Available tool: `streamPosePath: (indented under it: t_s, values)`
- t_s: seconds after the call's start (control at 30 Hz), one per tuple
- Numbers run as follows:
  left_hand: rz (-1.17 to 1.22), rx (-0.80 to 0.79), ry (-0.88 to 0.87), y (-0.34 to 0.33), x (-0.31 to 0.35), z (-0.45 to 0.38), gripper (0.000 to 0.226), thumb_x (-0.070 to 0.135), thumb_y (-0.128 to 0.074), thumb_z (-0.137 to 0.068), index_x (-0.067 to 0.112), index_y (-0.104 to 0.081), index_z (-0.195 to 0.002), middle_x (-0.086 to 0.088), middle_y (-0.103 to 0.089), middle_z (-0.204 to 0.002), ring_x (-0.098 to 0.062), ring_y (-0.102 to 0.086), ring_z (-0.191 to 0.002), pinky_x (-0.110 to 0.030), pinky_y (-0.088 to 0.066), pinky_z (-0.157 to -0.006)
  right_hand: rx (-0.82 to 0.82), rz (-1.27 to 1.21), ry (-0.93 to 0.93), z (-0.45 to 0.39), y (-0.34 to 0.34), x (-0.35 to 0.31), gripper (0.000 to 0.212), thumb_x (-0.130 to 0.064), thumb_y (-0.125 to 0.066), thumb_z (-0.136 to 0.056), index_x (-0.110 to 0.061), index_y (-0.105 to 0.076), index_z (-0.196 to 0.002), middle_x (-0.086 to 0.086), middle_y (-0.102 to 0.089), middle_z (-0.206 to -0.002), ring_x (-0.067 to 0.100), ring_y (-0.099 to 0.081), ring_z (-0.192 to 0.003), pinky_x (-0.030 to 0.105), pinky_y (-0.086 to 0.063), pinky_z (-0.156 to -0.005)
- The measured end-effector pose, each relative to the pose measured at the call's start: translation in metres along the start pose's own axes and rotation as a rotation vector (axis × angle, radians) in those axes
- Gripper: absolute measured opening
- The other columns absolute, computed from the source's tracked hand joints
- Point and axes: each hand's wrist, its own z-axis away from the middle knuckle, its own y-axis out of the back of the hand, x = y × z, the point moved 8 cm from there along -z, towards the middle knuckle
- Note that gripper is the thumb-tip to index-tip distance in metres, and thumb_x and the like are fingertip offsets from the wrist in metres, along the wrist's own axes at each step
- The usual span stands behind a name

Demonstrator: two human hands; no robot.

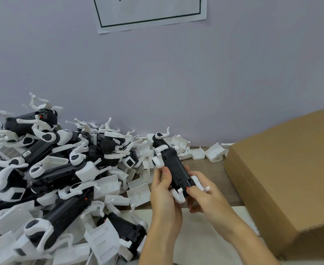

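Both hands, left hand and right hand, grip the black drone body between them.

Heap of black-and-white parts blocks the left half down to the lower edge. Cardboard box fills the right. Wall closes the back. Free lane: table strip mid-frame between heap and box, partly taken by left hand, right hand gripping black unit.
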Motion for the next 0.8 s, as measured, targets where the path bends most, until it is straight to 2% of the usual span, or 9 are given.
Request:
streamPosePath:
  t_s: [0.1, 0.27, 0.37, 0.43, 0.5, 0.57, 0.63, 0.8]
  values:
    - [-0.005, -0.016, -0.011, 0.000, -0.001, -0.001, 0.026, 0.033, -0.048, -0.100, 0.016, -0.064, -0.110, -0.014, -0.075, -0.098, -0.027, -0.069, -0.078, -0.041, -0.051, -0.071, 0.022, -0.001, 0.011, 0.001, 0.001, -0.003, 0.030, -0.028, -0.049, -0.073, -0.045, -0.065, -0.092, -0.011, -0.059, -0.067, 0.007, -0.049, -0.059, 0.019, -0.045, -0.056]
    - [-0.026, -0.005, -0.020, 0.001, 0.001, -0.001, 0.028, 0.033, -0.046, -0.102, 0.015, -0.064, -0.113, -0.013, -0.074, -0.098, -0.027, -0.067, -0.074, -0.034, -0.048, -0.059, 0.013, -0.031, -0.004, 0.001, -0.001, 0.000, 0.024, -0.034, -0.055, -0.081, -0.047, -0.067, -0.098, -0.008, -0.062, -0.070, 0.011, -0.054, -0.065, 0.029, -0.047, -0.066]
    - [-0.037, 0.010, -0.021, 0.002, 0.000, -0.002, 0.030, 0.033, -0.044, -0.104, 0.015, -0.063, -0.117, -0.015, -0.074, -0.104, -0.031, -0.066, -0.084, -0.037, -0.048, -0.066, 0.024, -0.012, -0.010, -0.001, 0.001, 0.003, 0.024, -0.025, -0.058, -0.095, -0.047, -0.067, -0.098, -0.010, -0.062, -0.067, 0.010, -0.055, -0.064, 0.029, -0.048, -0.066]
    - [-0.031, 0.016, -0.013, 0.003, -0.001, -0.002, 0.030, 0.034, -0.044, -0.104, 0.017, -0.064, -0.117, -0.015, -0.074, -0.104, -0.033, -0.066, -0.085, -0.038, -0.049, -0.066, 0.018, -0.011, -0.020, -0.001, 0.000, 0.004, 0.022, -0.030, -0.060, -0.086, -0.047, -0.066, -0.098, -0.008, -0.062, -0.071, 0.009, -0.055, -0.064, 0.027, -0.049, -0.066]
    - [-0.029, 0.020, -0.006, 0.004, -0.001, -0.002, 0.029, 0.035, -0.044, -0.103, 0.019, -0.065, -0.116, -0.014, -0.075, -0.101, -0.035, -0.066, -0.083, -0.037, -0.049, -0.062, -0.002, -0.031, -0.038, -0.002, -0.001, 0.006, 0.029, -0.033, -0.057, -0.076, -0.045, -0.066, -0.101, -0.006, -0.062, -0.075, 0.008, -0.055, -0.066, 0.027, -0.050, -0.068]
    - [-0.031, 0.018, -0.007, 0.004, -0.001, -0.002, 0.029, 0.035, -0.045, -0.102, 0.019, -0.066, -0.114, -0.014, -0.075, -0.100, -0.035, -0.066, -0.081, -0.037, -0.050, -0.060, -0.013, -0.039, -0.035, -0.002, -0.001, 0.008, 0.032, -0.032, -0.056, -0.075, -0.043, -0.066, -0.103, -0.005, -0.062, -0.077, 0.009, -0.054, -0.067, 0.028, -0.049, -0.069]
    - [-0.024, 0.018, -0.009, 0.004, -0.002, -0.002, 0.029, 0.035, -0.045, -0.103, 0.019, -0.067, -0.113, -0.014, -0.075, -0.099, -0.033, -0.067, -0.081, -0.040, -0.051, -0.065, -0.024, -0.028, -0.030, -0.003, -0.002, 0.008, 0.032, -0.033, -0.056, -0.075, -0.047, -0.066, -0.102, -0.006, -0.062, -0.076, 0.008, -0.055, -0.068, 0.028, -0.049, -0.070]
    - [-0.018, 0.032, -0.014, 0.005, -0.002, -0.003, 0.032, 0.034, -0.044, -0.103, 0.013, -0.063, -0.118, -0.015, -0.073, -0.097, -0.035, -0.063, -0.082, -0.034, -0.045, -0.057, -0.053, -0.027, -0.028, -0.003, -0.004, 0.008, 0.033, -0.030, -0.053, -0.072, -0.048, -0.066, -0.096, -0.007, -0.060, -0.074, 0.010, -0.053, -0.067, 0.029, -0.048, -0.069]
